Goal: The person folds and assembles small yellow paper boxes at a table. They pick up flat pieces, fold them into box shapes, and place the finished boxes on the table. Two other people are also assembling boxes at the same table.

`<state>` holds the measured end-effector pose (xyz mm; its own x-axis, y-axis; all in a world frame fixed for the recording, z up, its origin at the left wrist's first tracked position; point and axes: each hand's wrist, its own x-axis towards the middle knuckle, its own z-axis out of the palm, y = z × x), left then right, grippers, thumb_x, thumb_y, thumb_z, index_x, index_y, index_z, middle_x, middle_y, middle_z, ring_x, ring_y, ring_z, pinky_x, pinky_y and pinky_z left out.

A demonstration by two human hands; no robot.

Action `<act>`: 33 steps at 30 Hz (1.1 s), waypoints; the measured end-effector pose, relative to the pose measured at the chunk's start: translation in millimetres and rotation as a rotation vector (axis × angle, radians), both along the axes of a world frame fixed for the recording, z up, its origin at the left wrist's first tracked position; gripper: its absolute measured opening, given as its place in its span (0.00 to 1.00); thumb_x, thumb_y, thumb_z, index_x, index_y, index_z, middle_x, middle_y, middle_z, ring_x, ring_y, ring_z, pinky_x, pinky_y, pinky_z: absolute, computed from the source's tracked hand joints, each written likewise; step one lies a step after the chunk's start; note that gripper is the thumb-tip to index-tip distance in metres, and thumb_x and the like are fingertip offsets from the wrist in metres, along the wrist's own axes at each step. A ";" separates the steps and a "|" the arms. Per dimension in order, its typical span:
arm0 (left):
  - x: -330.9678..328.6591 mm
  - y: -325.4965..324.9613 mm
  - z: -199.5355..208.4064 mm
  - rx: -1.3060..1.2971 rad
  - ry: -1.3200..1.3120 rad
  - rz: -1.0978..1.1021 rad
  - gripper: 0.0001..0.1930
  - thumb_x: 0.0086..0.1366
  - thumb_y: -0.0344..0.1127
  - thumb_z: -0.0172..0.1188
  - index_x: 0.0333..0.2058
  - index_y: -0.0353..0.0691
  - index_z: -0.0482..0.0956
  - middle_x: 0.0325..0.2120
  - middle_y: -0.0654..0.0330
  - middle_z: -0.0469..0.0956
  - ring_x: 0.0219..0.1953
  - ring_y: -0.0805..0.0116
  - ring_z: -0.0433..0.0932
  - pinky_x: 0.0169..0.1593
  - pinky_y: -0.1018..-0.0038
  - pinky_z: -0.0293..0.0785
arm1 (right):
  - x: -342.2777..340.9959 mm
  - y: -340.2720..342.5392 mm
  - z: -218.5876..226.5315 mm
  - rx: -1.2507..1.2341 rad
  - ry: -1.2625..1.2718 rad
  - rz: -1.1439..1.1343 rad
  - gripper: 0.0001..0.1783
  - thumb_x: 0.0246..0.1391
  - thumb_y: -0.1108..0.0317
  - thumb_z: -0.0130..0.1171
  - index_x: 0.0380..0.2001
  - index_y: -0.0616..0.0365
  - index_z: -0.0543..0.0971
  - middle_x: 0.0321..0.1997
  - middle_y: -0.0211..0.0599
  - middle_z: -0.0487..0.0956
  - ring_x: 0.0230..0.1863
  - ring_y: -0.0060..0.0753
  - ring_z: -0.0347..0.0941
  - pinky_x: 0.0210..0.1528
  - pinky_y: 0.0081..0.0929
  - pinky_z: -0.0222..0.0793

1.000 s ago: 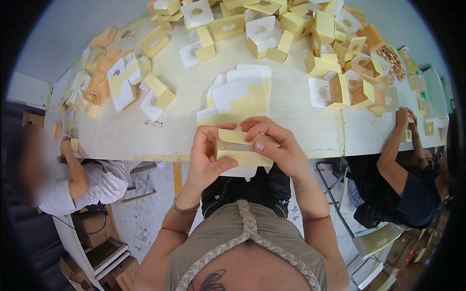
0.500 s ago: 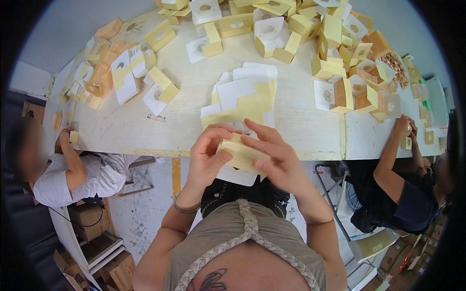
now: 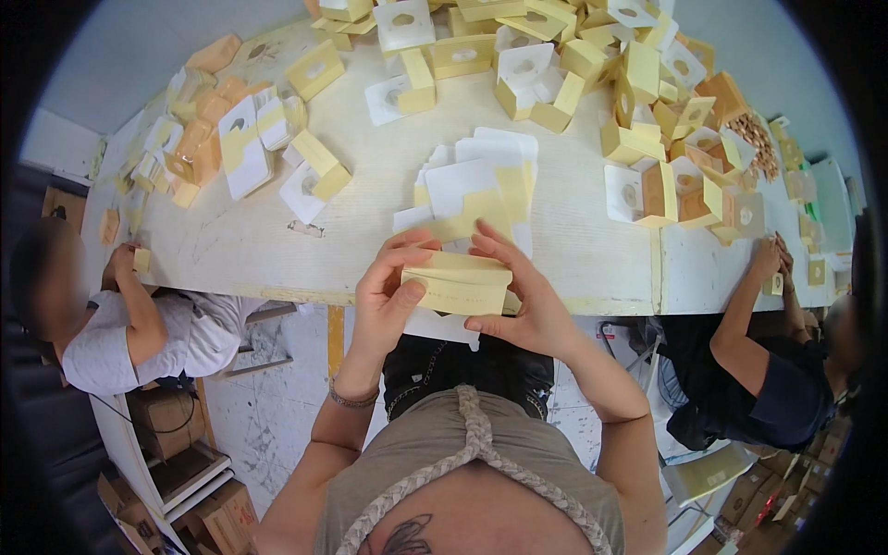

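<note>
Above the table's near edge, I hold a pale yellow folding carton [image 3: 458,285] between both hands, a folded edge running along its length. My left hand [image 3: 387,291] grips its left end, with the thumb on the near face. At the right end my right hand [image 3: 525,301] has its thumb low and its fingers at the far side. A white card flap [image 3: 439,327] sticks out below the carton. Just beyond my hands lies a loose stack of flat white and yellow carton blanks [image 3: 462,190], partly hidden by my fingers.
Folded cartons with round cut-outs [image 3: 560,88] pile up at the back and right. Left are more cartons and orange pieces [image 3: 199,139]. A person in a white shirt [image 3: 129,342] works at left, another in dark clothes [image 3: 782,370] at right. A stool [image 3: 708,476] stands near the right.
The carton has tipped so its long near face shows more squarely. My right fingers have moved off its top to its right end, and my left hand still grips it.
</note>
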<state>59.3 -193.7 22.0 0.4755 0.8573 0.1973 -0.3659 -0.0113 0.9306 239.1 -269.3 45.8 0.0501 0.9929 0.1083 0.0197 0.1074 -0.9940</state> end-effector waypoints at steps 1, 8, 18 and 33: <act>-0.7 0.3 1.3 0.012 0.004 0.009 0.11 0.62 0.37 0.57 0.39 0.36 0.73 0.49 0.53 0.66 0.53 0.61 0.68 0.55 0.67 0.64 | -2.3 1.2 1.3 -0.016 0.090 -0.001 0.26 0.39 0.72 0.69 0.45 0.57 0.74 0.59 0.44 0.66 0.58 0.42 0.65 0.55 0.35 0.65; -0.5 -0.4 -5.9 0.053 -0.012 -0.019 0.11 0.65 0.37 0.51 0.41 0.36 0.70 0.48 0.53 0.67 0.52 0.63 0.68 0.55 0.69 0.63 | -9.6 1.6 -19.5 0.224 -0.144 -0.009 0.20 0.45 0.73 0.63 0.45 0.58 0.73 0.56 0.47 0.66 0.57 0.42 0.64 0.54 0.34 0.63; 3.0 -5.0 0.1 0.225 0.199 -0.087 0.20 0.69 0.48 0.39 0.45 0.35 0.64 0.47 0.54 0.64 0.51 0.64 0.63 0.58 0.71 0.54 | -8.7 -3.9 -17.1 0.102 0.093 -0.086 0.14 0.61 0.65 0.43 0.44 0.59 0.75 0.53 0.44 0.68 0.57 0.39 0.62 0.59 0.31 0.54; 10.9 -14.8 -4.5 -0.265 0.010 -0.038 0.16 0.71 0.43 0.37 0.37 0.37 0.68 0.42 0.58 0.66 0.50 0.66 0.67 0.54 0.70 0.62 | -11.8 -11.7 -25.5 0.339 -0.326 -0.109 0.27 0.36 0.68 0.71 0.44 0.56 0.74 0.52 0.43 0.68 0.53 0.43 0.68 0.51 0.35 0.67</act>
<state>70.2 -208.5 17.5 0.5092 0.8599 -0.0364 -0.3523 0.2469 0.9027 227.3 -281.0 20.3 0.0615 0.8897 0.4525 0.3539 0.4044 -0.8433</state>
